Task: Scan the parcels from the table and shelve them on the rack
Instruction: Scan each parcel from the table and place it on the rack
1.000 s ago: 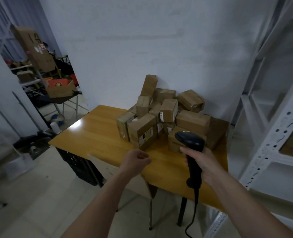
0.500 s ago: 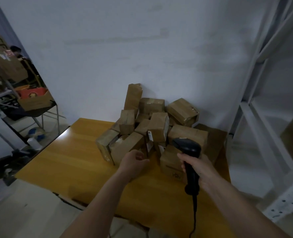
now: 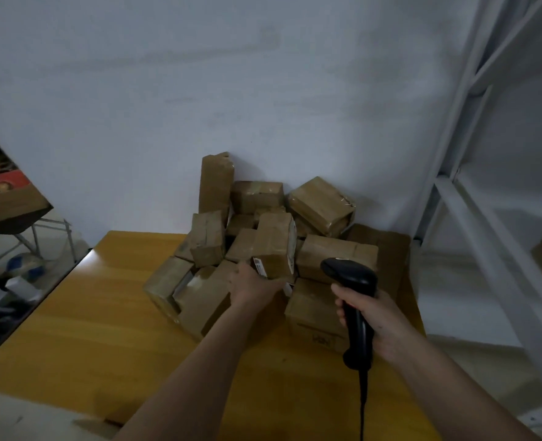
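Currently the left hand (image 3: pixel 253 286) touches, grip unclear, the labelled parcel (image 3: pixel 274 246) just beyond it, while the right hand (image 3: pixel 373 316) grips the scanner (image 3: pixel 353 300); next, expose its label.

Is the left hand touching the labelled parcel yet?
Touching. The head view shows the left hand reaching under the labelled parcel, its fingers against the bottom edge beside the label. The right hand holds the scanner apart from it.

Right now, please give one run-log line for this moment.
left hand: reaching into parcels | right hand: grips scanner | table: pile unscanned | rack: right side
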